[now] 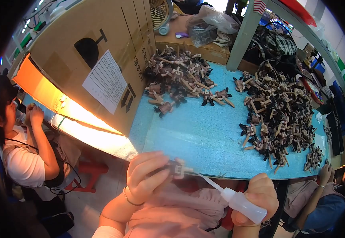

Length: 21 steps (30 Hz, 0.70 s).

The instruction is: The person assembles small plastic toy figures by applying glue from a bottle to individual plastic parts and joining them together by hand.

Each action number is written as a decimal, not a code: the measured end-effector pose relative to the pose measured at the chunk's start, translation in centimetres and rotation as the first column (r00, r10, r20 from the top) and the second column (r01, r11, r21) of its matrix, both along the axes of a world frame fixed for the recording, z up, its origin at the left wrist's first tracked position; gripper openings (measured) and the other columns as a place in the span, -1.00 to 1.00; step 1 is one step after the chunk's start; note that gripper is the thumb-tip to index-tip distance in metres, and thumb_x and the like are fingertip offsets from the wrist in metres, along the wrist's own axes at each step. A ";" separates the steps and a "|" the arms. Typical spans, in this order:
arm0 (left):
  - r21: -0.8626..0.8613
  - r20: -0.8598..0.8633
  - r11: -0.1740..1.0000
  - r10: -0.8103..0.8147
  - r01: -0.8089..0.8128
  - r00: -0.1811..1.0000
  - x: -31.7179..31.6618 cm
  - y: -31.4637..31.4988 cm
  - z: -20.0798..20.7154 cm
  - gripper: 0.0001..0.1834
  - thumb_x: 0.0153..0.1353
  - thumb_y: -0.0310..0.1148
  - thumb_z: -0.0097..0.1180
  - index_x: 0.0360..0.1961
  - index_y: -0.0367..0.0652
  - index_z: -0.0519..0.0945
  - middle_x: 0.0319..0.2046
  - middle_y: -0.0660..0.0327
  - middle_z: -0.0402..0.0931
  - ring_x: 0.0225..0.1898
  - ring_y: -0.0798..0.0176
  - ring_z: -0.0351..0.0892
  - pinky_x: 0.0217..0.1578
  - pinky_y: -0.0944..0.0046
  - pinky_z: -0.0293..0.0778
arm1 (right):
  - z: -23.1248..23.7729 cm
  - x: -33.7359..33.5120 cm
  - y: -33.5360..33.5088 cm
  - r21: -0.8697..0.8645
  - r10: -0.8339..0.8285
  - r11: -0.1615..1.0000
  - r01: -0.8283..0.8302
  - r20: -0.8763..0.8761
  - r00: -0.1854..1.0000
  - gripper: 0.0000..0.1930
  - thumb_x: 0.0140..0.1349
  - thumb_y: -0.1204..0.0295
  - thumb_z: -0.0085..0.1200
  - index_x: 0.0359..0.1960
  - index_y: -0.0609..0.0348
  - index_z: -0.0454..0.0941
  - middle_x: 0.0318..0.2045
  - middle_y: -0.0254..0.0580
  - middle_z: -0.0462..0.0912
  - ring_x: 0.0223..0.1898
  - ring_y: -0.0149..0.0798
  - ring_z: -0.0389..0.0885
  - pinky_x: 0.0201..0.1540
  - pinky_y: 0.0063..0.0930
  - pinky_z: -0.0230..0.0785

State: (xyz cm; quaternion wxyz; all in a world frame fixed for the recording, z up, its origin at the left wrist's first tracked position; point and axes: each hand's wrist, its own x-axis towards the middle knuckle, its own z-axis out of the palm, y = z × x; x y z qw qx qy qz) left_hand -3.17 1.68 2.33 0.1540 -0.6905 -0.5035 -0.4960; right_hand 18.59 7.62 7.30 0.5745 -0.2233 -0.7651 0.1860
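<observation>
Between the fingers of my left hand [148, 171] is a small toy figure [177, 169] with a brown body and pale parts, held just past the table's front edge. My right hand [260, 197] is wrapped round a white squeeze bottle [244, 205] with a long thin nozzle. That nozzle points left at the figure, its tip close to the figure's pale end; whether they touch I cannot tell. A heap of similar figures [176, 75] lies at the back left of the blue tabletop [188, 135], and a larger pile [279, 115] covers the right side.
A big cardboard box [89, 59] with a paper label walls off the left side. Behind stand a fan [159, 14], a crumpled plastic bag [212, 24] and a metal post [247, 37]. One person [29, 146] sits at left; another person's arm [315, 196] shows at right.
</observation>
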 end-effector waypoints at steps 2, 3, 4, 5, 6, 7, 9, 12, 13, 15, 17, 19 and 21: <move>0.001 -0.001 1.000 0.003 -0.003 1.000 0.0 0.0 0.1 -0.54 -0.18 -0.56 0.30 -0.26 -0.08 0.35 -0.22 0.10 0.42 -0.22 0.02 0.48 -0.22 0.16 0.50 | -0.2 0.0 0.1 0.005 -0.006 1.000 0.006 -0.007 1.000 -0.47 -0.01 -0.14 0.12 -0.38 0.09 0.37 -0.62 -0.44 0.34 -0.61 -0.42 0.27 -0.53 -0.52 0.06; 0.004 -0.002 1.000 0.005 -0.005 1.000 0.0 0.0 0.1 -0.54 -0.18 -0.56 0.31 -0.26 -0.08 0.35 -0.22 0.10 0.42 -0.22 0.02 0.48 -0.22 0.16 0.50 | -0.3 0.0 0.1 0.011 -0.015 1.000 0.015 -0.014 1.000 -0.47 -0.01 -0.14 0.12 -0.38 0.09 0.37 -0.62 -0.44 0.34 -0.61 -0.42 0.27 -0.54 -0.52 0.06; 0.004 -0.002 1.000 0.005 -0.005 1.000 0.1 0.0 0.1 -0.54 -0.18 -0.56 0.31 -0.26 -0.08 0.35 -0.22 0.10 0.42 -0.22 0.02 0.48 -0.22 0.16 0.50 | -0.3 0.1 0.2 0.012 -0.015 1.000 0.015 -0.014 1.000 -0.47 -0.01 -0.14 0.12 -0.38 0.09 0.37 -0.62 -0.44 0.34 -0.61 -0.42 0.27 -0.54 -0.52 0.06; 0.001 0.004 1.000 0.003 -0.003 1.000 0.0 -0.1 0.1 -0.54 -0.17 -0.56 0.30 -0.25 -0.07 0.35 -0.21 0.10 0.42 -0.21 0.02 0.48 -0.22 0.16 0.49 | -0.2 0.2 0.2 0.020 0.006 1.000 -0.006 -0.001 1.000 -0.47 -0.01 -0.14 0.12 -0.38 0.09 0.37 -0.62 -0.44 0.34 -0.61 -0.42 0.27 -0.54 -0.52 0.05; -0.003 0.008 1.000 0.002 -0.002 1.000 0.0 -0.1 0.1 -0.55 -0.17 -0.56 0.30 -0.25 -0.07 0.35 -0.21 0.11 0.42 -0.21 0.02 0.48 -0.21 0.16 0.49 | -0.3 0.3 0.2 0.027 0.026 0.999 -0.027 0.013 1.000 -0.47 -0.01 -0.15 0.12 -0.38 0.09 0.37 -0.62 -0.44 0.34 -0.62 -0.43 0.26 -0.54 -0.52 0.05; -0.003 0.007 1.000 0.003 -0.003 1.000 0.0 -0.2 0.1 -0.55 -0.17 -0.56 0.30 -0.25 -0.07 0.35 -0.21 0.11 0.42 -0.21 0.02 0.48 -0.21 0.16 0.49 | -0.2 0.2 0.2 0.027 0.028 0.999 -0.028 0.012 1.000 -0.47 -0.01 -0.15 0.12 -0.38 0.09 0.37 -0.62 -0.44 0.34 -0.62 -0.43 0.26 -0.54 -0.52 0.05; -0.011 0.009 1.000 -0.003 0.003 1.000 -0.1 -0.3 0.1 -0.55 -0.17 -0.55 0.30 -0.25 -0.07 0.35 -0.20 0.10 0.42 -0.20 0.02 0.48 -0.20 0.16 0.49 | -0.2 0.2 0.0 0.007 0.038 0.999 -0.038 0.004 0.999 -0.47 -0.01 -0.15 0.12 -0.40 0.10 0.36 -0.63 -0.43 0.34 -0.62 -0.43 0.26 -0.55 -0.53 0.04; -0.010 0.033 1.000 -0.017 0.017 0.999 0.0 -0.2 0.0 -0.55 -0.17 -0.56 0.30 -0.25 -0.07 0.36 -0.19 0.10 0.42 -0.19 0.02 0.47 -0.20 0.17 0.49 | -0.4 0.2 -0.3 -0.017 0.011 1.000 -0.012 -0.048 0.999 -0.47 -0.01 -0.14 0.12 -0.42 0.10 0.35 -0.64 -0.42 0.33 -0.62 -0.43 0.25 -0.55 -0.53 0.03; -0.010 0.033 1.000 -0.018 0.018 0.999 0.0 -0.1 0.0 -0.55 -0.17 -0.56 0.30 -0.25 -0.07 0.36 -0.19 0.10 0.42 -0.19 0.02 0.47 -0.20 0.17 0.49 | -0.3 0.1 -0.3 -0.017 0.010 1.000 -0.011 -0.047 0.999 -0.47 -0.01 -0.14 0.12 -0.42 0.10 0.35 -0.64 -0.42 0.33 -0.62 -0.43 0.25 -0.55 -0.53 0.03; -0.014 0.038 1.000 -0.016 0.016 0.999 0.0 -0.2 0.1 -0.55 -0.17 -0.56 0.30 -0.25 -0.07 0.36 -0.18 0.10 0.42 -0.19 0.02 0.47 -0.20 0.17 0.49 | 0.0 -0.3 -0.3 -0.013 -0.004 1.000 0.004 -0.056 0.998 -0.48 -0.01 -0.13 0.13 -0.43 0.11 0.35 -0.63 -0.42 0.33 -0.61 -0.43 0.25 -0.55 -0.53 0.02; -0.016 0.046 1.000 -0.013 0.014 0.999 0.0 -0.2 0.1 -0.55 -0.17 -0.56 0.30 -0.25 -0.07 0.36 -0.18 0.10 0.42 -0.18 0.02 0.47 -0.20 0.17 0.49 | -0.2 -0.2 -0.2 -0.023 0.025 0.999 -0.027 -0.080 0.996 -0.48 -0.02 -0.13 0.14 -0.42 0.11 0.35 -0.62 -0.42 0.33 -0.61 -0.43 0.25 -0.55 -0.53 0.02; -0.014 0.058 1.000 -0.014 0.015 0.998 0.0 -0.2 0.1 -0.55 -0.17 -0.56 0.30 -0.25 -0.07 0.36 -0.18 0.10 0.42 -0.18 0.02 0.47 -0.20 0.17 0.49 | -0.3 -0.2 -0.2 -0.029 0.052 0.998 -0.055 -0.099 0.994 -0.48 -0.02 -0.12 0.14 -0.42 0.12 0.35 -0.62 -0.41 0.32 -0.61 -0.43 0.25 -0.55 -0.53 0.02; -0.010 0.061 1.000 -0.011 0.012 0.998 0.0 -0.2 0.0 -0.55 -0.17 -0.56 0.30 -0.26 -0.07 0.36 -0.17 0.09 0.41 -0.16 0.02 0.47 -0.20 0.17 0.49 | -0.2 -0.3 -0.3 -0.034 0.063 0.997 -0.069 -0.145 0.987 -0.48 -0.03 -0.12 0.16 -0.43 0.11 0.34 -0.62 -0.41 0.31 -0.61 -0.42 0.24 -0.54 -0.53 0.01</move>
